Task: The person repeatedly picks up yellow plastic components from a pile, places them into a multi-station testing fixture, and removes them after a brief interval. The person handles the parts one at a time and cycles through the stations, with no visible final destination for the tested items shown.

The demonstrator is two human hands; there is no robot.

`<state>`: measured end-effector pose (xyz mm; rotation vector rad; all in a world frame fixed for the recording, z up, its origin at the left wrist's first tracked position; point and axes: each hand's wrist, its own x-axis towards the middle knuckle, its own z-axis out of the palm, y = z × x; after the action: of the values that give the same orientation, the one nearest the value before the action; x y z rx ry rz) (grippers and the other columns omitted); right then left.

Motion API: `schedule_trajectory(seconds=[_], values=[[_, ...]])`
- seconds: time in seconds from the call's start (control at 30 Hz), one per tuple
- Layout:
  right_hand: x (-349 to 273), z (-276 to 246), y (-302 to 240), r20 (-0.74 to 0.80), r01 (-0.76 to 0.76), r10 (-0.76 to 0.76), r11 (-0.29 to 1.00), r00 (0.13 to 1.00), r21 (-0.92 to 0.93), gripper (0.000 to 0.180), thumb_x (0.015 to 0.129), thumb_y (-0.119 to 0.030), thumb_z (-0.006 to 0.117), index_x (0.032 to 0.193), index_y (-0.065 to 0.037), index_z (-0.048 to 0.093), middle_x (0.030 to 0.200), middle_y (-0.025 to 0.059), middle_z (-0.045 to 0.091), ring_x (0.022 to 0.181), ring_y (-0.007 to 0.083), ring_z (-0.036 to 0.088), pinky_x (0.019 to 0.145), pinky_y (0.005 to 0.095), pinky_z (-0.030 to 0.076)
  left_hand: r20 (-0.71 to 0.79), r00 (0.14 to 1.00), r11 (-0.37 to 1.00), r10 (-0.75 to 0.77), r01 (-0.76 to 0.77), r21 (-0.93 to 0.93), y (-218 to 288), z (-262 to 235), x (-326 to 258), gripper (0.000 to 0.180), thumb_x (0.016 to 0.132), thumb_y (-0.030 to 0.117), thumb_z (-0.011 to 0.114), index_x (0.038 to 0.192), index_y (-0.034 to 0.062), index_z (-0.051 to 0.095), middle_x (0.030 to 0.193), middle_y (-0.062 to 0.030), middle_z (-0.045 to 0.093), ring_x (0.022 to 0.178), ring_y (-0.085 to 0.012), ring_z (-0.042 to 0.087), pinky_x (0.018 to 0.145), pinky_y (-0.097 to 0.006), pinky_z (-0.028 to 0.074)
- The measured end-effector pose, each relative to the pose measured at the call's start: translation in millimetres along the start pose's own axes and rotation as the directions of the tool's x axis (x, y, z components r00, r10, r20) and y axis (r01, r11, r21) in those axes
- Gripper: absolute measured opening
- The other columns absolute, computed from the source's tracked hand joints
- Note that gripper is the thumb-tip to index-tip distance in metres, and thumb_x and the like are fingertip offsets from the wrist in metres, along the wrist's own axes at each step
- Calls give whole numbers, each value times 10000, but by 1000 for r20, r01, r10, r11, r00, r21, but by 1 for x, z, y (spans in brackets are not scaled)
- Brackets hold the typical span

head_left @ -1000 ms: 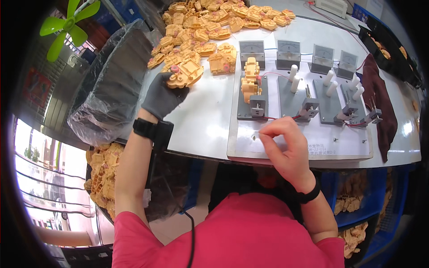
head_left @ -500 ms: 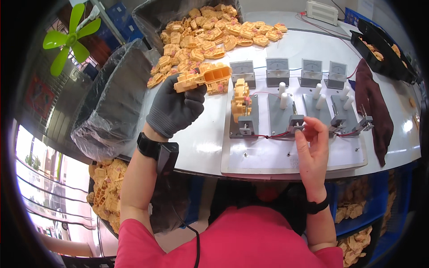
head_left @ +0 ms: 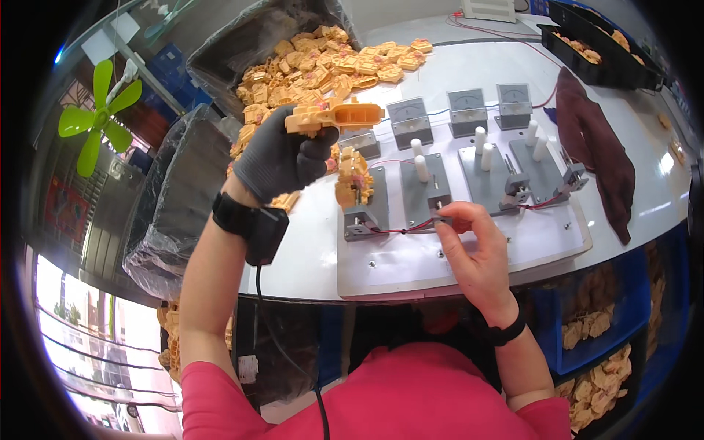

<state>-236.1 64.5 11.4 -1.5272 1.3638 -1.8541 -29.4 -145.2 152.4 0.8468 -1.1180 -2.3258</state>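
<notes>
My left hand [head_left: 282, 158], in a dark grey glove, is closed round an orange-yellow moulded plastic part [head_left: 356, 115] with a long open trough, raised above the left end of the test board. My bare right hand [head_left: 478, 257] has thumb and forefinger at the grey end block [head_left: 439, 205] of the second fixture plate [head_left: 416, 192]; the fingertips partly hide the piece they pinch. Two white pegs [head_left: 420, 169] stand on that plate, with no plastic part on them. Another orange-yellow plastic part [head_left: 353, 180] sits upright on the leftmost fixture.
Several grey dial meters [head_left: 467, 110] stand behind the fixtures on the white board [head_left: 396, 275]. A heap of plastic parts [head_left: 315, 70] spills from a lined bin at the back left. Dark cloth [head_left: 598, 154] lies at right, near black trays [head_left: 601, 55]. A green fan [head_left: 103, 117] hangs far left.
The view has shifted, so the board appears farther left. My right thumb and forefinger have closed in at the second fixture's end block. My left hand still holds its plastic part.
</notes>
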Motion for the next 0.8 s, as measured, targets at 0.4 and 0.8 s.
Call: schedule_trajectory(seconds=[0.4, 0.8], values=[[1, -5, 2, -5, 63, -63, 996, 998, 62, 200, 888, -54, 710, 1062, -42, 614, 865, 65, 594, 741, 170, 560, 694, 301, 483, 41, 990, 333, 137, -85, 939, -26, 79, 38, 540, 1018, 388, 531, 1452, 71, 477, 1204, -57, 602, 966, -133, 620, 797, -266, 539], [-1, -1, 3, 10, 61, -62, 996, 998, 58, 244, 870, -53, 716, 1092, -43, 616, 883, 75, 601, 746, 174, 564, 699, 298, 486, 50, 992, -132, -114, -65, 989, -46, 84, 45, 682, 1028, 474, 473, 1566, 90, 306, 1321, -161, 581, 1110, -241, 609, 917, -324, 504]])
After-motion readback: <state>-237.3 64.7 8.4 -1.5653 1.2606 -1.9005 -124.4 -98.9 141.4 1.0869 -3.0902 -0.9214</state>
